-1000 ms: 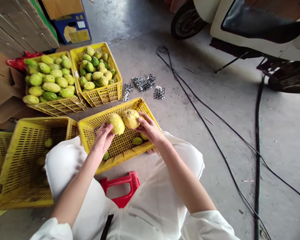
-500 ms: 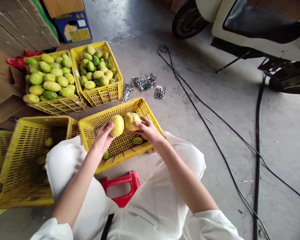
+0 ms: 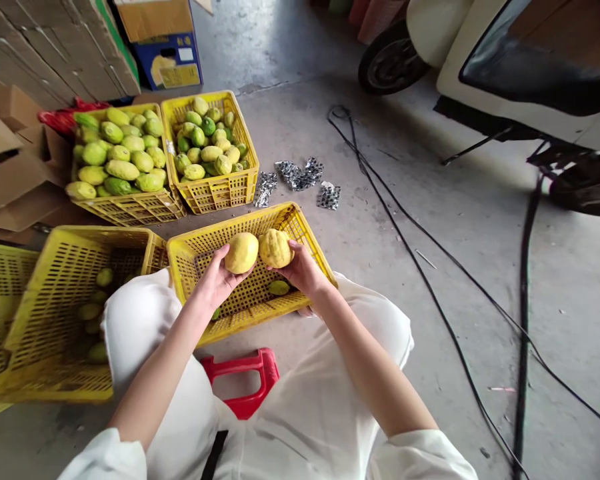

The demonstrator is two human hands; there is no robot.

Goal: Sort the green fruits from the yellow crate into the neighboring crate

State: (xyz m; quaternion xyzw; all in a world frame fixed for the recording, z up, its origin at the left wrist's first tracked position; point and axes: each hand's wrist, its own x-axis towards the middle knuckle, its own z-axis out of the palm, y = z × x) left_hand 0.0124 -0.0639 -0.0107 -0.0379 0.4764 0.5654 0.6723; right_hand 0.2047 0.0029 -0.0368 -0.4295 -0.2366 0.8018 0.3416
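Note:
My left hand [image 3: 219,275] holds a smooth, round yellow citrus fruit [image 3: 243,253], its fingers curled under and behind it. Close beside it, a ribbed, bumpy yellow citrus fruit [image 3: 275,249] sits in my right hand [image 3: 303,270], with the thumb along its right side. Both fruits are held up above a yellow plastic crate [image 3: 245,328] between my knees. Inside that crate lie a greenish-yellow fruit [image 3: 279,287] and a green one partly hidden by my left wrist.
Two yellow crates [image 3: 215,200] [image 3: 135,212] heaped with green and yellow fruit stand beyond. A tilted crate [image 3: 40,333] at left holds several fruits. Around are a red plastic stool [image 3: 255,404], crumpled foil packs [image 3: 300,175], black cables [image 3: 524,287], cardboard [image 3: 15,193] and a parked scooter [image 3: 505,80].
The fruit in my right hand has turned, so its ribbed side now shows. My left fingers have shifted beneath the smooth fruit. The whole view has swung slightly, moving the scene rightward.

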